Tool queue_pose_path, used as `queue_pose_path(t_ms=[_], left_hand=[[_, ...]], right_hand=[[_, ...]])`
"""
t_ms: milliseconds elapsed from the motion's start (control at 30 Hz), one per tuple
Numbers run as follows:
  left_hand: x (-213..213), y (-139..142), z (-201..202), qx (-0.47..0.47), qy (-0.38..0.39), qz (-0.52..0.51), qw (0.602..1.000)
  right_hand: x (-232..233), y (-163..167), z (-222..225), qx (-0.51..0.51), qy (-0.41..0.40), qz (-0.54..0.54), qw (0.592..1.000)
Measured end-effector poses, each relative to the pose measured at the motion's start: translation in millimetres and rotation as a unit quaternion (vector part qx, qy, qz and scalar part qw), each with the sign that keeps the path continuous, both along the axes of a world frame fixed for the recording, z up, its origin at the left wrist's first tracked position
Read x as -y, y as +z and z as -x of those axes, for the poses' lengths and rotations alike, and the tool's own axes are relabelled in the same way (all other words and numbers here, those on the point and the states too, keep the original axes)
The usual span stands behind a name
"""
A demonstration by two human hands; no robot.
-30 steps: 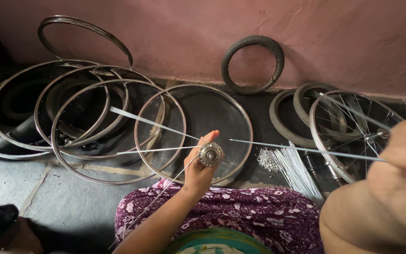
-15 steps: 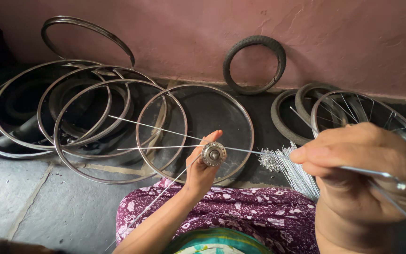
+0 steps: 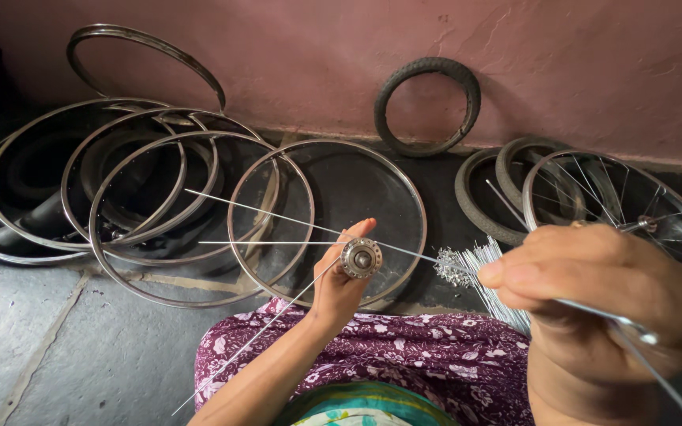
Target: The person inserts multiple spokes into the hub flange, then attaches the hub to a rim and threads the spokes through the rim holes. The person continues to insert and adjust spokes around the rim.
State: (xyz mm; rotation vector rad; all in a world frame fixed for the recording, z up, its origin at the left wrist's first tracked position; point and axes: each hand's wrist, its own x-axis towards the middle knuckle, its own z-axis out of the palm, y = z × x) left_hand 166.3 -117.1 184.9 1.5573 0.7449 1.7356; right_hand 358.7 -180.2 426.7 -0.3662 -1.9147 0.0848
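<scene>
My left hand [image 3: 339, 282] grips a round metal wheel hub [image 3: 361, 258] above my lap. Three thin spokes [image 3: 270, 216] stick out of the hub to the left and lower left. My right hand [image 3: 593, 304], close to the camera, pinches a long thin spoke [image 3: 641, 351] whose far end reaches the hub. A bundle of loose spokes [image 3: 479, 272] lies on the floor between the two hands, just past my patterned purple cloth [image 3: 404, 363].
Several bare metal rims [image 3: 159, 181] lie overlapped on the floor at left and centre. A small tyre [image 3: 428, 106] leans on the pink wall. At right are tyres [image 3: 483, 193] and a spoked wheel [image 3: 617, 197].
My right hand came down from the far right edge toward the middle, bringing the long spoke with it. The left hand and hub stayed in place.
</scene>
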Motion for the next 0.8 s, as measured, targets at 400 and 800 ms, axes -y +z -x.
queue_pose_path(t_ms=[400, 800], left_hand=[[-0.5, -1.1, 2.6, 0.001, -0.009, -0.002, 1.0], [1.6, 5.9, 3.2, -0.009, -0.006, 0.048, 0.999]], right_hand=[[-11.4, 3.6, -36.5, 0.17, 0.082, -0.018, 0.982], [-1.1, -14.2, -26.5, 0.054, -0.005, -0.042, 0.998]])
